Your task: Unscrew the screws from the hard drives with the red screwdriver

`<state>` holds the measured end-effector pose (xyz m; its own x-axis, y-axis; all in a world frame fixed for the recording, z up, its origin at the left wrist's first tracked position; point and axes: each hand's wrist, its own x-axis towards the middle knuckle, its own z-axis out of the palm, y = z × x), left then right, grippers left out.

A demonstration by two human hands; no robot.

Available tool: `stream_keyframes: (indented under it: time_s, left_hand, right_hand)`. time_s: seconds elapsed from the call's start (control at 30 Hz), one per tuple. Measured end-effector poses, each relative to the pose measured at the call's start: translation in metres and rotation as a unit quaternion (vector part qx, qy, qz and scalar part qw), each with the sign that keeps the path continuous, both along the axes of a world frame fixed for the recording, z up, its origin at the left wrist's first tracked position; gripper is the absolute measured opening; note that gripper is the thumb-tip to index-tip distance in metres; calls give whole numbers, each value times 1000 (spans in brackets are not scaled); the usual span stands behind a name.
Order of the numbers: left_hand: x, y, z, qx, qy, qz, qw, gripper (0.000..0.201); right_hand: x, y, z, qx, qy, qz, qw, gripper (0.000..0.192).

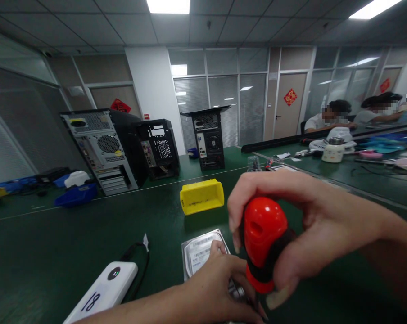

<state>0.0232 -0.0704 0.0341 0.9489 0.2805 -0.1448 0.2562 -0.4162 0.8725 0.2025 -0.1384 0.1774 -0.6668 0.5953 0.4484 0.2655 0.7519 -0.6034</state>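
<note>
The right hand (301, 225) is wrapped around the red and black handle of a screwdriver (262, 243), thumb and fingers pinching it from both sides, held upright over a hard drive (201, 252). The drive lies flat on the green desk (71, 238), silver, with a white label on top; its near part is hidden under the left hand (213, 288), which presses down on it with fingers curled.

Left of the left hand, a white power bank (104, 290) marked 18 sits close, its black cable (139, 256) looping toward the drive. Just beyond the hands stands a yellow bin (201, 195), with bare desk between it and the drive. Farther past it, three computer cases (105, 148) stand well apart from the hands. To the right of the right hand the desk surface runs open.
</note>
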Motion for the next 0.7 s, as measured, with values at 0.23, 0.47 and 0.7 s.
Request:
stream_keyframes:
  time_s: [0.23, 0.47, 0.7]
  left_hand:
    - [0, -3, 5, 20, 12, 2, 1000, 33]
    - [0, -3, 8, 38, 4, -2, 999, 44]
    - [-2, -4, 7, 0, 6, 18, 1000, 53]
  right_hand:
    - [-2, 4, -1, -65, 31, 30, 997, 24]
    - [-3, 3, -2, -100, 25, 25, 994, 23]
    - [-4, 1, -1, -90, 12, 18, 996, 21]
